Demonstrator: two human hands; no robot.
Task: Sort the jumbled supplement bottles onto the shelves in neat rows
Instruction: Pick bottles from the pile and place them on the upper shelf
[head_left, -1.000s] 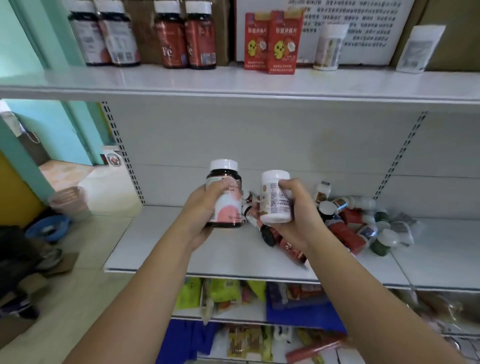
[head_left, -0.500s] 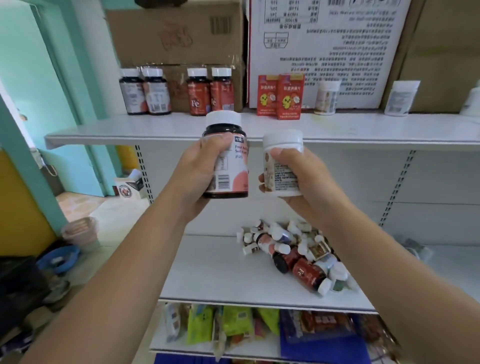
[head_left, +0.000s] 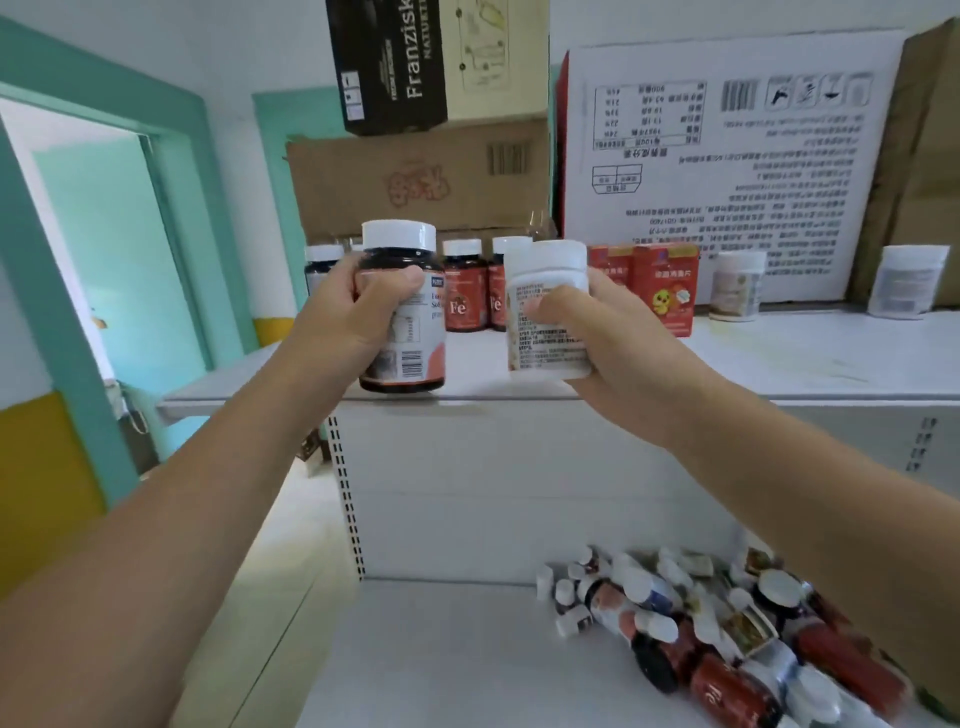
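My left hand grips a dark bottle with a white cap and pink label, upright at the front edge of the upper shelf. My right hand holds a white bottle upright beside it. Behind them on that shelf stand dark bottles, two red Fe bottles, two red cartons and two white jars. A jumbled heap of bottles lies on the lower shelf at the right.
Cardboard boxes and a large white printed box stand at the back of the upper shelf. A teal doorway opens on the left. The shelf's perforated upright runs down at its left end.
Both hands have risen with their bottles from the lower shelf's heap up to the upper shelf's front edge. The view has tilted upward.
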